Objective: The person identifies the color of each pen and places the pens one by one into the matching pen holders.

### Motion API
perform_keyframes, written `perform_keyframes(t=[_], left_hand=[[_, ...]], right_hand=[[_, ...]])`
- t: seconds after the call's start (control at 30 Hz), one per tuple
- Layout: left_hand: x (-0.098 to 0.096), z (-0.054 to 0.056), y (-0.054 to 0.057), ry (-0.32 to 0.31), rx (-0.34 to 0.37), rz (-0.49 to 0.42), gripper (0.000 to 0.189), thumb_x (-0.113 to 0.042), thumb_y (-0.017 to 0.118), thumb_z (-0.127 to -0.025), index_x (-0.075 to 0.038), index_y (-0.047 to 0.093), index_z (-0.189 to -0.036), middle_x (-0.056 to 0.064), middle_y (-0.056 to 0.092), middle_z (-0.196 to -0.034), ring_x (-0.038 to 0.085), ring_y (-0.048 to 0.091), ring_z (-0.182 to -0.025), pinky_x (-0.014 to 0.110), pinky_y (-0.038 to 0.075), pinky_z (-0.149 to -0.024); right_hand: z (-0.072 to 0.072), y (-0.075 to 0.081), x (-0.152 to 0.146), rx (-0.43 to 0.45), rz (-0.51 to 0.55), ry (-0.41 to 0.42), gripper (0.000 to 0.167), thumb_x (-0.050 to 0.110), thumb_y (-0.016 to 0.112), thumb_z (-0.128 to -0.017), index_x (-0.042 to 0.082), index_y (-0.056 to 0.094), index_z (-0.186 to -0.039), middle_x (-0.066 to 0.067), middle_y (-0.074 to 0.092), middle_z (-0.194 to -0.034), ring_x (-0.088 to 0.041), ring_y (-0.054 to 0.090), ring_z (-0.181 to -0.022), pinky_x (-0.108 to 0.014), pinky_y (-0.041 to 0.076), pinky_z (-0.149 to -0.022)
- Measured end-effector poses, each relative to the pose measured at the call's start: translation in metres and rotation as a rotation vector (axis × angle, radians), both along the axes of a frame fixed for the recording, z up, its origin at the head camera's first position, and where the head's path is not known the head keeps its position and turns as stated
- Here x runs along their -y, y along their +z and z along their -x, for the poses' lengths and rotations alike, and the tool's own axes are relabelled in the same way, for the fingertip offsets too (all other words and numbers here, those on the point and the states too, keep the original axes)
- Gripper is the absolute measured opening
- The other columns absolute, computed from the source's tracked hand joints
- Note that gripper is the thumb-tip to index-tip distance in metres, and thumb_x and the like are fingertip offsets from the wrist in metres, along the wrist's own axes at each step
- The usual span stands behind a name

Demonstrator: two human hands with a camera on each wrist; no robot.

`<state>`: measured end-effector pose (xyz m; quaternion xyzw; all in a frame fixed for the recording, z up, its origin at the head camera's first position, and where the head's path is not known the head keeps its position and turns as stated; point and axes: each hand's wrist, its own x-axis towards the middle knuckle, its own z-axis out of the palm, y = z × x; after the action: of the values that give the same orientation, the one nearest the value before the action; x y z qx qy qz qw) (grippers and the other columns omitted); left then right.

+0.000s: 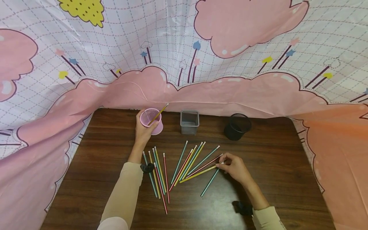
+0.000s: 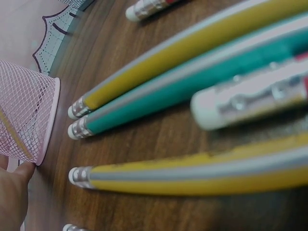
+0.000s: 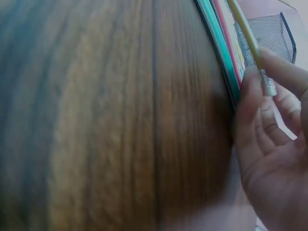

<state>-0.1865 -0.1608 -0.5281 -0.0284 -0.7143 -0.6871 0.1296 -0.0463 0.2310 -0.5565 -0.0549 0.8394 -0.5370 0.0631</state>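
Observation:
At the back left, my left hand point(image 1: 142, 131) holds a pink mesh pencil cup point(image 1: 157, 128), its fingers around the side. A yellow pencil point(image 1: 162, 110) leans inside the cup, eraser end up; the left wrist view shows it through the mesh point(image 2: 29, 96). My right hand point(image 1: 235, 166) pinches another yellow pencil point(image 1: 198, 174) by its eraser end, between thumb and fingertips, as the right wrist view also shows point(image 3: 246, 33). A green pencil point(image 1: 210, 182) lies under that hand, and a red pencil point(image 1: 205, 164) lies just beside it.
Several green, yellow and red pencils lie in a left group point(image 1: 157, 179) and a middle group point(image 1: 184, 169) on the dark wooden table point(image 1: 276, 153). A square grey mesh holder point(image 1: 189, 129) and a round black mesh cup point(image 1: 234, 132) stand at the back, before the patterned cloth point(image 1: 258, 95).

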Motion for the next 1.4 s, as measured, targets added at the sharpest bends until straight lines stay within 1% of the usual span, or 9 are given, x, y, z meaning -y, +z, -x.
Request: perform_keyframes(t=[0.1,0.17,0.3,0.47,0.57,0.77,1.1,1.27,1.4], left_hand=[[0.0,-0.001,0.0,0.003,0.012,0.008,0.082,0.0,0.081,-0.078,0.0,0.035,-0.145,0.033,0.044,-0.142,0.053,0.042,-0.128,0.064,0.034,-0.107],[0.0,-0.001,-0.001,0.008,0.021,0.015,0.082,-0.001,0.081,-0.078,-0.001,0.035,-0.145,0.032,0.044,-0.142,0.052,0.042,-0.128,0.064,0.034,-0.107],[0.001,-0.002,-0.001,0.017,0.027,0.022,0.082,-0.001,0.081,-0.078,-0.001,0.035,-0.145,0.031,0.045,-0.142,0.05,0.043,-0.129,0.063,0.033,-0.107],[0.003,-0.002,-0.002,0.013,0.034,0.023,0.082,-0.003,0.081,-0.078,-0.002,0.035,-0.146,0.031,0.045,-0.142,0.05,0.043,-0.129,0.062,0.034,-0.107],[0.003,-0.002,-0.002,0.005,0.03,0.012,0.082,-0.002,0.081,-0.078,-0.002,0.034,-0.146,0.032,0.044,-0.142,0.051,0.042,-0.129,0.063,0.035,-0.106],[0.002,-0.002,-0.002,-0.004,0.035,0.003,0.082,-0.002,0.081,-0.078,-0.002,0.034,-0.146,0.033,0.044,-0.141,0.053,0.042,-0.128,0.064,0.036,-0.105],[0.001,0.0,-0.002,0.005,0.053,0.018,0.083,-0.005,0.082,-0.078,-0.006,0.035,-0.147,0.029,0.045,-0.142,0.05,0.042,-0.13,0.062,0.038,-0.105],[0.002,0.0,-0.002,0.011,0.056,0.035,0.085,-0.006,0.083,-0.077,-0.006,0.035,-0.147,0.028,0.045,-0.142,0.05,0.043,-0.129,0.061,0.037,-0.105],[0.002,0.0,-0.001,0.022,0.05,0.06,0.085,-0.004,0.082,-0.077,-0.006,0.035,-0.147,0.028,0.047,-0.142,0.049,0.044,-0.129,0.061,0.036,-0.106]], right_hand=[[0.0,-0.003,0.001,0.051,0.222,-0.011,0.02,-0.003,0.076,-0.083,-0.007,0.059,-0.092,-0.026,0.06,-0.099,-0.013,0.067,-0.072,-0.035,0.06,-0.059],[0.001,-0.004,0.002,0.057,0.321,-0.024,0.022,-0.007,0.073,-0.084,-0.013,0.056,-0.096,-0.031,0.057,-0.101,-0.015,0.068,-0.074,-0.037,0.061,-0.062],[0.003,-0.001,0.003,0.045,0.413,-0.113,0.024,-0.008,0.072,-0.086,-0.016,0.055,-0.1,-0.023,0.062,-0.095,-0.015,0.069,-0.074,-0.033,0.061,-0.065],[0.011,0.006,0.006,0.023,0.446,-0.255,0.026,-0.004,0.074,-0.086,-0.015,0.059,-0.104,-0.01,0.07,-0.089,-0.015,0.069,-0.073,-0.031,0.06,-0.065],[0.018,0.015,0.009,-0.014,0.474,-0.287,0.03,-0.003,0.074,-0.085,-0.015,0.059,-0.108,-0.007,0.071,-0.09,-0.015,0.069,-0.07,-0.032,0.06,-0.064],[0.028,0.03,0.018,-0.083,0.494,-0.287,0.035,-0.003,0.075,-0.085,-0.016,0.056,-0.112,-0.01,0.069,-0.086,-0.017,0.068,-0.064,-0.029,0.059,-0.061],[0.03,0.054,0.03,-0.059,0.515,-0.31,0.028,-0.005,0.074,-0.085,-0.016,0.059,-0.105,-0.01,0.069,-0.086,-0.018,0.067,-0.065,-0.03,0.06,-0.061],[0.037,0.05,0.03,-0.02,0.564,-0.315,0.033,-0.001,0.075,-0.086,-0.016,0.057,-0.109,-0.006,0.069,-0.084,-0.016,0.067,-0.064,-0.026,0.059,-0.06],[0.046,0.049,0.034,-0.08,0.561,-0.29,0.033,-0.002,0.074,-0.086,-0.017,0.057,-0.109,-0.006,0.069,-0.083,-0.016,0.066,-0.063,-0.027,0.059,-0.06]])
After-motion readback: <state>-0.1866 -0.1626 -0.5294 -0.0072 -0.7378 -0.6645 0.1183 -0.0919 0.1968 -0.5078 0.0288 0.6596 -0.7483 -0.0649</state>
